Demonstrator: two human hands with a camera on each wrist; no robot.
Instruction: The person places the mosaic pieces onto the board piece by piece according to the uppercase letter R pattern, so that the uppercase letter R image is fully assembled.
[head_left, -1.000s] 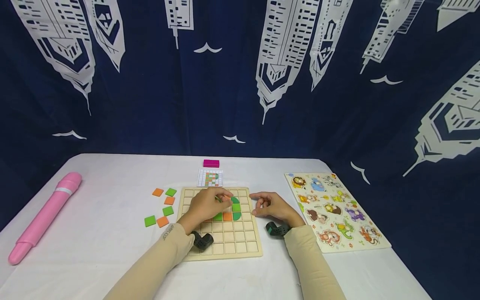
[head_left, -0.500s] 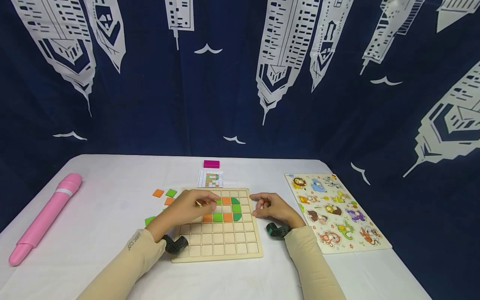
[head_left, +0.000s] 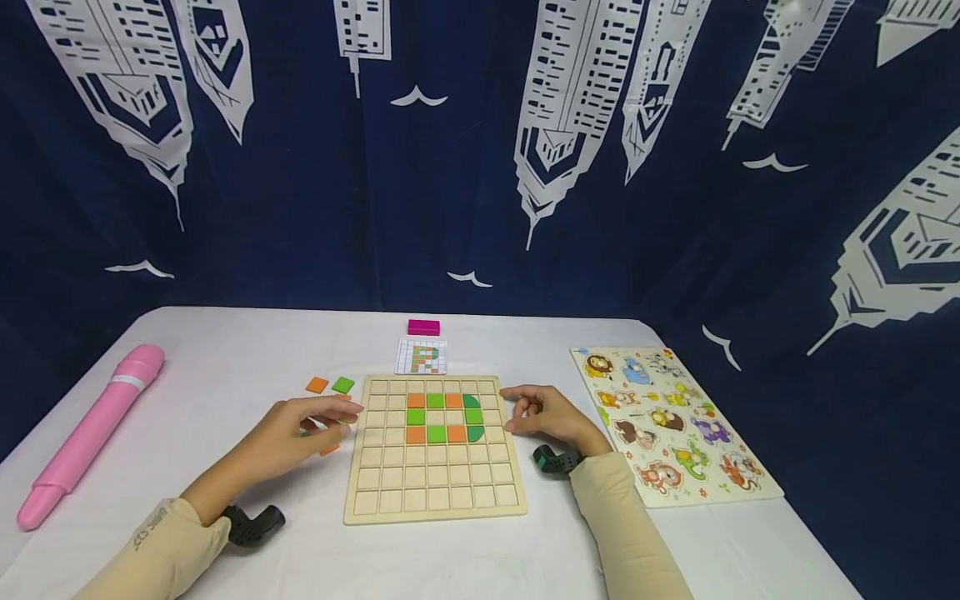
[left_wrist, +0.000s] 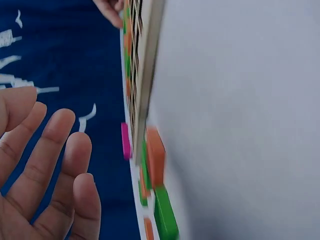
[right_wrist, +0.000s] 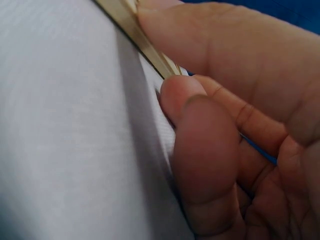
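Observation:
A wooden grid board [head_left: 438, 497] lies in the middle of the table. Orange and green square tiles, with two dark green rounded ones, form a closed ring in its upper cells. Left of the board, my left hand [head_left: 300, 437] hovers over loose tiles, such as a green one [head_left: 342, 385] and an orange one [head_left: 317, 385]; it hides several others. Nothing is held in its spread fingers in the left wrist view. My right hand [head_left: 551, 415] rests at the board's right edge, thumb and index finger touching the rim, other fingers loosely curled.
A small grid card [head_left: 422, 357] with a coloured pattern lies behind the board, a magenta block [head_left: 423, 327] beyond it. To the right lies an animal picture board [head_left: 671, 425]. On the left is a long pink stick-like object [head_left: 93, 433]. A dark blue printed cloth [head_left: 450, 192] hangs behind.
My left hand has moved left from above the tiled cells to the loose tiles, uncovering the left side of the ring on the board. My right hand has stayed at the rim.

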